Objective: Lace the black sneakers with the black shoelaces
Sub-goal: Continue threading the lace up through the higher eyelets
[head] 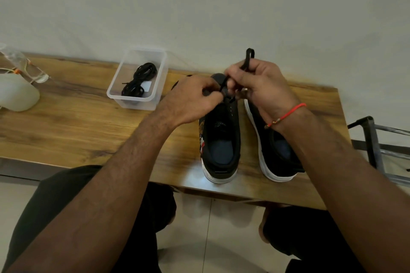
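Lacing has barely begun: both hands, left hand [195, 97] and right hand [257, 86], pinch one black flat shoelace [249, 57] at the toe end of the left black white-soled sneaker [219, 131], while the right black white-soled sneaker [275, 148] beside it looks unlaced and another bundled black lace [139, 82] waits in the clear plastic tub [115, 93] left of that sneaker on the wooden bench [77, 122].

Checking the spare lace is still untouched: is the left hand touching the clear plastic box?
Apart. The head view shows bare wooden table between the left hand, which pinches the shoelace over the left sneaker, and the clear plastic box.
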Demonstrator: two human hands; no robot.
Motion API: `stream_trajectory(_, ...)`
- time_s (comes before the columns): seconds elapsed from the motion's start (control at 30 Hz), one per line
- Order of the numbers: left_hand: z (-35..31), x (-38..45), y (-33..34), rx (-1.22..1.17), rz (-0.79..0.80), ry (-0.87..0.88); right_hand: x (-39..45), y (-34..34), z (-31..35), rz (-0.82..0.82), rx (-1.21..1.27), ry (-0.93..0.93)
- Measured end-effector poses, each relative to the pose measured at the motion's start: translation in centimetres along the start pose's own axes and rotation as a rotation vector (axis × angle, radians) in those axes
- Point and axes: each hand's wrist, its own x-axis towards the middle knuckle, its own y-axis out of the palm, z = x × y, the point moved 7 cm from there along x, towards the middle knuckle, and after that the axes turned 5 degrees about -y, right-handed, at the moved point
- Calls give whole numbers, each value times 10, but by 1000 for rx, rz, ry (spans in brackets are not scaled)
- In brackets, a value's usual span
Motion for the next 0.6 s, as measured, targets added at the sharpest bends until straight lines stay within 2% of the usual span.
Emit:
stream_trajectory(0.07, 4, 1, 2, 162, 22, -10, 0, -1, 5, 15, 155, -14)
stream_trajectory(0.17, 3, 3, 0, 189, -28, 28, 1, -5, -1, -14, 110, 21)
stream_trajectory(0.27, -4, 1, -15, 9, -251, 92, 3, -12, -13, -67, 14, 111)
stream_trajectory(0.33, -9, -5, -28, -122, -444, 173, 1, -11, -17, -34, -60, 144)
stream_trajectory(0.4, -16, -12, -35, -219, -541, 275, -3, -2, -16, 57, -173, 151)
stream_trajectory(0.47, -21, -15, -36, -263, -557, 357, -6, 12, -12, 187, -332, 86)
stream_trajectory(0.53, -22, -13, -31, -264, -507, 387, -7, 22, -10, 281, -547, -36)
stream_trajectory(0.6, -18, -6, -23, -225, -427, 341, -5, 21, -9, 238, -699, -107)
